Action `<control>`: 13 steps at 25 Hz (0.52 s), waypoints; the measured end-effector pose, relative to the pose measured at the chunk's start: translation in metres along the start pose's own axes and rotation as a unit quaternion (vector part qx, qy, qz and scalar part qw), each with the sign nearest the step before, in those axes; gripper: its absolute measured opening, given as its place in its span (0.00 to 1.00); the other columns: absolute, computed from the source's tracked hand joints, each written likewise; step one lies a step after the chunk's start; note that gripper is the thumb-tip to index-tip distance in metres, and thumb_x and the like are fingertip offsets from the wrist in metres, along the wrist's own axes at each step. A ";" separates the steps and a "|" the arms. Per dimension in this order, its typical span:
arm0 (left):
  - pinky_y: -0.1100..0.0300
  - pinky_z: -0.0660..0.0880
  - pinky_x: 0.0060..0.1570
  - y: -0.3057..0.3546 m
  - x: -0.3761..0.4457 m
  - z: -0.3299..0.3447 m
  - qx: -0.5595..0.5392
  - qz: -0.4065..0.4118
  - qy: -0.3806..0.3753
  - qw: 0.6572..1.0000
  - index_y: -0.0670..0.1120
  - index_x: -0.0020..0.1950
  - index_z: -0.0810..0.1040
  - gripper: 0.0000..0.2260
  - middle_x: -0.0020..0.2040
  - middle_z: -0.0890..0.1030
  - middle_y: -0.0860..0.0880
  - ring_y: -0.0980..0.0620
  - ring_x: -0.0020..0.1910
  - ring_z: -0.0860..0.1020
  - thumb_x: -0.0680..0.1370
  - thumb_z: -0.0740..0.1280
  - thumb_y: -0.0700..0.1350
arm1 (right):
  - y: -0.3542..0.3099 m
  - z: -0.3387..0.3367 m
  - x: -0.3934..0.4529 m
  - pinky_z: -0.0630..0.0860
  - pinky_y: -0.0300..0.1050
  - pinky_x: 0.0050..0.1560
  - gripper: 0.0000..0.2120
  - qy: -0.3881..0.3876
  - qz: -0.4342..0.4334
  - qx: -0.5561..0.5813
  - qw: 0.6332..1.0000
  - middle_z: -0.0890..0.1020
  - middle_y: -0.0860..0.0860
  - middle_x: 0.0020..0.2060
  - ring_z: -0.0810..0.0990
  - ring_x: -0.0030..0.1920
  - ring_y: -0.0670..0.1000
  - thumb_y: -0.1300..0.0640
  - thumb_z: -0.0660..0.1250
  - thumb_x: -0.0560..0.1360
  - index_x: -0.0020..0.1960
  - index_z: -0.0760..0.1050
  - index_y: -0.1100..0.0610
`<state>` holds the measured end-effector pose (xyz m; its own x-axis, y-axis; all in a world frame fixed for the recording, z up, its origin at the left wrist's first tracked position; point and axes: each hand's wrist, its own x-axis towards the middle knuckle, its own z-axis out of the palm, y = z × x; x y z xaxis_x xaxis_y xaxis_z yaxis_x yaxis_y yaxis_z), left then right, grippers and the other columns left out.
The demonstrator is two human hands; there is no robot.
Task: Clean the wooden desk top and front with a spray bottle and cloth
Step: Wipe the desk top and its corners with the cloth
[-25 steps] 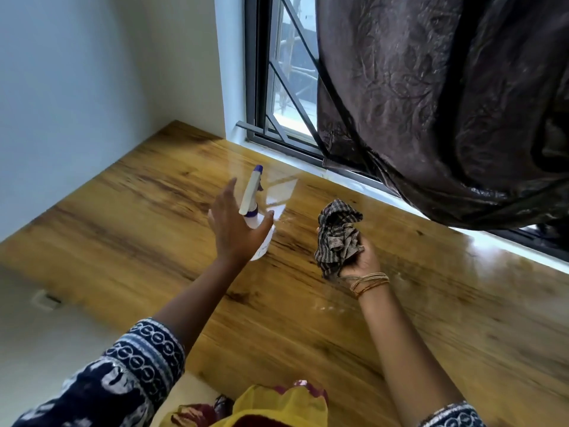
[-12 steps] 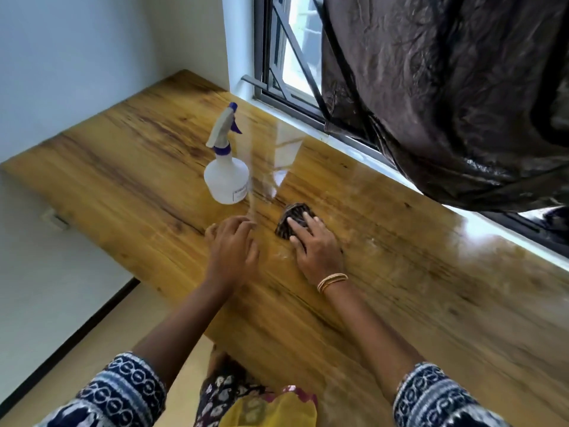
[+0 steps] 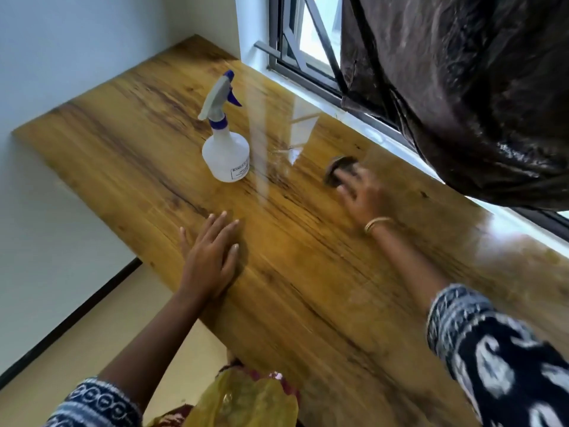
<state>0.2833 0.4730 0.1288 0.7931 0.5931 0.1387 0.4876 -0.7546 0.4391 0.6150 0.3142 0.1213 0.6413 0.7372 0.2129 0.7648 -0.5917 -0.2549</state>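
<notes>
Cloth (image 3: 338, 167) farther right vs 0.5 s ago under flat R hand (image 3: 365, 195); L hand (image 3: 212, 260) flat on desk (image 3: 123, 143).

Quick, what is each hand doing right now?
Left hand: open, flat on the desk, holding nothing.
Right hand: open, fingers pressing the cloth on the desk.

Short sleeves (image 3: 505, 346) in dark navy with white paisley and ring patterns cover both upper arms. Gold bangles (image 3: 377, 224) circle the right wrist, just above the sleeve. Yellow fabric (image 3: 246, 402) drapes below.
</notes>
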 end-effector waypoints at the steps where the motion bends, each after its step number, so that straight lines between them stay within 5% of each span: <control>1: 0.33 0.43 0.72 0.006 -0.008 0.001 -0.005 -0.007 -0.002 1.000 0.50 0.73 0.69 0.23 0.76 0.65 0.48 0.47 0.77 0.58 0.80 0.53 0.54 | 0.023 -0.003 0.021 0.68 0.61 0.67 0.22 0.004 0.089 0.012 0.996 0.68 0.59 0.73 0.68 0.70 0.62 0.45 0.59 0.78 0.70 0.71 0.44; 3: 0.34 0.42 0.72 0.014 -0.028 0.004 -0.007 -0.010 0.001 1.000 0.50 0.74 0.68 0.24 0.77 0.63 0.48 0.48 0.78 0.56 0.80 0.53 0.55 | 0.036 -0.005 0.039 0.62 0.60 0.72 0.21 0.001 0.207 0.031 0.978 0.64 0.58 0.76 0.63 0.73 0.63 0.49 0.61 0.79 0.72 0.70 0.46; 5: 0.34 0.41 0.73 0.011 -0.045 0.008 -0.001 -0.018 0.009 1.000 0.50 0.74 0.67 0.23 0.78 0.61 0.49 0.49 0.79 0.54 0.80 0.54 0.55 | 0.003 -0.006 0.027 0.62 0.59 0.72 0.21 0.012 0.187 0.020 0.982 0.65 0.58 0.75 0.63 0.74 0.63 0.50 0.61 0.80 0.72 0.70 0.46; 9: 0.35 0.39 0.73 0.004 -0.064 0.015 0.002 -0.086 0.053 0.995 0.49 0.74 0.68 0.22 0.79 0.59 0.47 0.48 0.79 0.52 0.80 0.55 0.53 | -0.109 -0.002 -0.084 0.68 0.58 0.67 0.20 -0.036 -0.130 0.053 0.989 0.73 0.58 0.70 0.72 0.68 0.62 0.49 0.64 0.77 0.69 0.74 0.45; 13: 0.33 0.43 0.72 0.008 -0.066 0.017 0.011 -0.134 0.078 0.988 0.48 0.73 0.69 0.22 0.78 0.62 0.46 0.47 0.79 0.54 0.80 0.54 0.51 | -0.134 -0.005 -0.149 0.64 0.54 0.71 0.18 -0.159 -0.378 0.093 0.907 0.70 0.54 0.73 0.69 0.72 0.57 0.44 0.60 0.80 0.70 0.71 0.42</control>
<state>0.2414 0.4232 0.1078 0.5699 0.8068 0.1559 0.6808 -0.5699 0.4601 0.4172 0.2825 0.1288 -0.1355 0.9837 0.1184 0.9359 0.1663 -0.3105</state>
